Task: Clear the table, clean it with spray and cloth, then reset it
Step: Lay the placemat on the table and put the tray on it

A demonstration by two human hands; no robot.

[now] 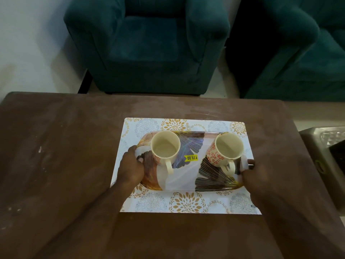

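Both hands are on it: the left hand [131, 169] is clamped over the left end of the tray [186, 176], thumb on top of the rim, and the right hand [251, 174] is closed on the right end, thumb over the edge. The tray, printed with leaf shapes, sits on a floral placemat [186, 202] right of centre on the brown table [56, 156]. On the tray's left stands a cream mug [165, 146], upright, handle toward the camera; a yellow price sticker [190, 157] lies between the mugs; on the right, a red-patterned mug [227, 147], handle also toward the camera. Beyond the table, a teal armchair [149, 43].
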